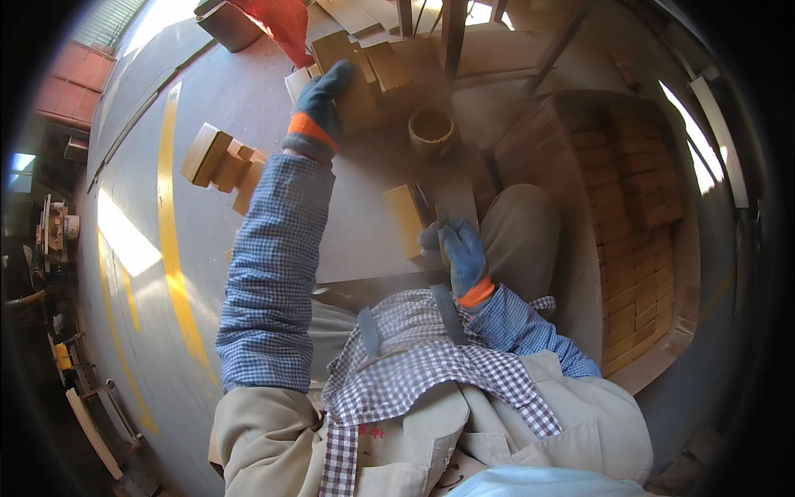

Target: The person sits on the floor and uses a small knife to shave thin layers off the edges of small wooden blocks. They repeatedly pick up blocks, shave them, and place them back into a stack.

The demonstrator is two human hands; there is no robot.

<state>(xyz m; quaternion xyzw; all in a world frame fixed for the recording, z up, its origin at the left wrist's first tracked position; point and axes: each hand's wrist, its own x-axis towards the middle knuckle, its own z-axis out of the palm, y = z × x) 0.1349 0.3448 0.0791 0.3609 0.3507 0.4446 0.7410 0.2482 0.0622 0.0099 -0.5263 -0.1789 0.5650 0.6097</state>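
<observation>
My left hand [323, 101], in a blue glove with an orange cuff, reaches far forward. Its fingers are closed round the edge of a wooden block [354, 93] among other blocks at the far side of the work board [352, 236]. Closer to me, my right hand [462, 253], gloved alike, is closed on a thin tool [440, 217] with a narrow yellowish end; its kind I cannot make out. A single wooden block [404, 220] lies on the board just left of that hand. Beyond it stands a round, stained pot [431, 132].
To the right, a large cardboard box [654, 369] holds rows of stacked wooden blocks [633, 273]. More blocks [219, 161] are piled left of my left arm. A bucket [229, 26] and red cloth [281, 25] are at the far left. A yellow line [170, 207] crosses the floor.
</observation>
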